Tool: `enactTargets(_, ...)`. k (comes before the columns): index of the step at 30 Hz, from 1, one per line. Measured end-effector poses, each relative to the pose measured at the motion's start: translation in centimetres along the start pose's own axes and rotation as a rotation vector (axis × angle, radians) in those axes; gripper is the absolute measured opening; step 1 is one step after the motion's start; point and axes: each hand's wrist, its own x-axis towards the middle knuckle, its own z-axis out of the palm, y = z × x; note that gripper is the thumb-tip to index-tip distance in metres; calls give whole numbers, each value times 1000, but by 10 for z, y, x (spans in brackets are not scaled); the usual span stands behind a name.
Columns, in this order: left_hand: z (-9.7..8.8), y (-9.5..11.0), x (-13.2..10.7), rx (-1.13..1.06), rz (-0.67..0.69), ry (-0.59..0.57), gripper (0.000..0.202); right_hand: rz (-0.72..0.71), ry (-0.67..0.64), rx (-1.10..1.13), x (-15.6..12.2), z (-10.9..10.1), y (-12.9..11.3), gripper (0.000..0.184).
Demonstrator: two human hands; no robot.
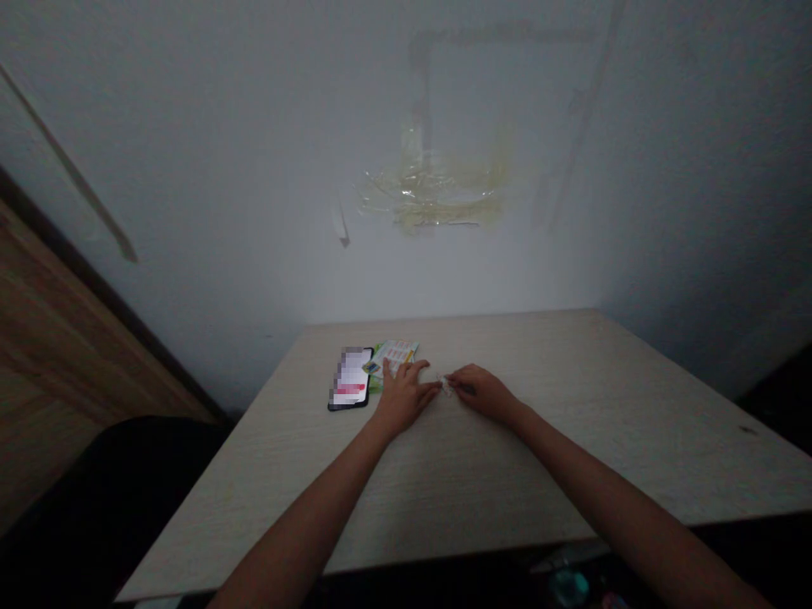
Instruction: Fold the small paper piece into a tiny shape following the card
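On the table, a small pale piece with thin reddish marks (445,386) lies between my two hands; it is too small and dim to tell its kind. My right hand (483,394) pinches the right side of it, fingers drawn together. My left hand (404,396) rests with its fingers spread, the thumb tip reaching the left side of the piece. Under and beyond those left fingers is a printed leaflet or packet (398,351), white and green with coloured text, partly hidden. A phone (351,379) with a lit screen lies flat just left of it.
The pale wooden table (571,355) meets a grey wall (254,211) with peeling clear tape (444,199). Left of the table are a dark rounded shape (127,491) and a wooden panel (57,313). Below the front edge, a teal object (569,586) shows dimly.
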Motion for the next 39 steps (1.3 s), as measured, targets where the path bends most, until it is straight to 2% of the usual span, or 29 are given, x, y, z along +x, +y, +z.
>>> enactTargets(16,-5,3,4,85,-82,11,28,18,-25,-41,1,-2,-5,29)
enactTargets(26,-4,3,2,31,-17,9,25,5,1,-30,0,1,-2,30)
enactTargets(35,-1,2,3,4,-89,-14,30,41,-11,-30,-4,2,0,38)
enactTargets(39,1,1,4,-12,-111,-23,31,-4,-26,-27,-3,2,0,37)
